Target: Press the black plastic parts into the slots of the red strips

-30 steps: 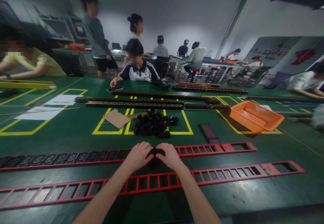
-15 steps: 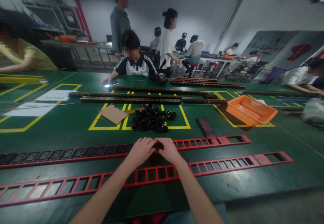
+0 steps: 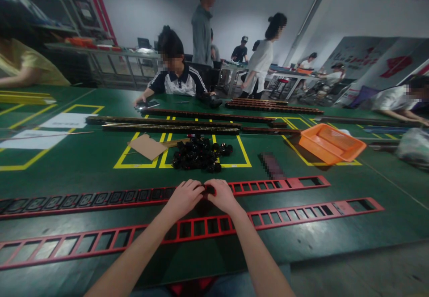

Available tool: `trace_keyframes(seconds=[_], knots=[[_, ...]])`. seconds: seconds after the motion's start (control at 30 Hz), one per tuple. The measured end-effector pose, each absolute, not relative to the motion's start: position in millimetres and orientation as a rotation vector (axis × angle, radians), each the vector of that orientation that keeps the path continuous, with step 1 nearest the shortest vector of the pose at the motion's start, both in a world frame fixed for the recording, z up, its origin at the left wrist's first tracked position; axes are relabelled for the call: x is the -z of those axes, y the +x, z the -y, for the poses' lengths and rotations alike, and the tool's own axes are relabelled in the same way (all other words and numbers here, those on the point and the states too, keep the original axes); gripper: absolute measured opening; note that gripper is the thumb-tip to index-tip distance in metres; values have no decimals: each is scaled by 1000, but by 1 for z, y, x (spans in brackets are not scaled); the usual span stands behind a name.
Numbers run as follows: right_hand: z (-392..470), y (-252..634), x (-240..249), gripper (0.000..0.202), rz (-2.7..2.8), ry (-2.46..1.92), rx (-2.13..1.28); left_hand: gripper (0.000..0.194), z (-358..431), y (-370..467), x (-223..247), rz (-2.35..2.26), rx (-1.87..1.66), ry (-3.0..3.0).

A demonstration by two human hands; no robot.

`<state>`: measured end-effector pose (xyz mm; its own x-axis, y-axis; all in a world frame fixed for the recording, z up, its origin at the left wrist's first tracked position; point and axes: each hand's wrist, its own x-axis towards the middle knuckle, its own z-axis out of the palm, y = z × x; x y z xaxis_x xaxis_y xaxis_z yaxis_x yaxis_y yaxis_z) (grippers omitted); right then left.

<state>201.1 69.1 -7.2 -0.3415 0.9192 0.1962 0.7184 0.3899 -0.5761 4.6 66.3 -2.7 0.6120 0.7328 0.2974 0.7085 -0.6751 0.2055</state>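
My left hand (image 3: 187, 197) and my right hand (image 3: 221, 195) meet over the middle of the far red slotted frame (image 3: 248, 187), fingers curled and fingertips nearly touching. Between them shows part of a small black module (image 3: 210, 190), mostly hidden by my fingers. Left of my hands, the frame's openings hold a row of black square socket-like modules (image 3: 100, 199); to the right the openings show no modules. A second red slotted frame (image 3: 284, 220) lies nearer, under my forearms. Beyond my hands is a pile of loose black parts (image 3: 196, 154).
A cardboard piece (image 3: 147, 147) lies left of the pile. An orange tray (image 3: 330, 145) stands tilted at right, near a blurred dark object (image 3: 272, 166). Long dark rails (image 3: 170, 127) cross the green table (image 3: 268, 256). A co-worker (image 3: 177, 73) sits opposite; others are behind.
My hands stay at the same place on the far frame, with little change in grip. The view shifts slightly. Two people in the background have walked to the right.
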Motion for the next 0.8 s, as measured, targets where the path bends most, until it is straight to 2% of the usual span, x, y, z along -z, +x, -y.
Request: trace_keyframes(seconds=[0.23,0.33,0.53,0.8], knots=[[-83,212,4,30,2070,-1287,-710,19,-67,5,1,-1235,-540,2726],[-105,226,5,32,1848,-1408,-542,20,-68,4,2,-1237,-537,2727],[-133,236,16,58,1865,-1606,-341,19,-69,4,1,-1196,-533,2741],[-127,232,13,70,2070,-1692,-291,19,-68,4,-2,-1207,-528,2714]])
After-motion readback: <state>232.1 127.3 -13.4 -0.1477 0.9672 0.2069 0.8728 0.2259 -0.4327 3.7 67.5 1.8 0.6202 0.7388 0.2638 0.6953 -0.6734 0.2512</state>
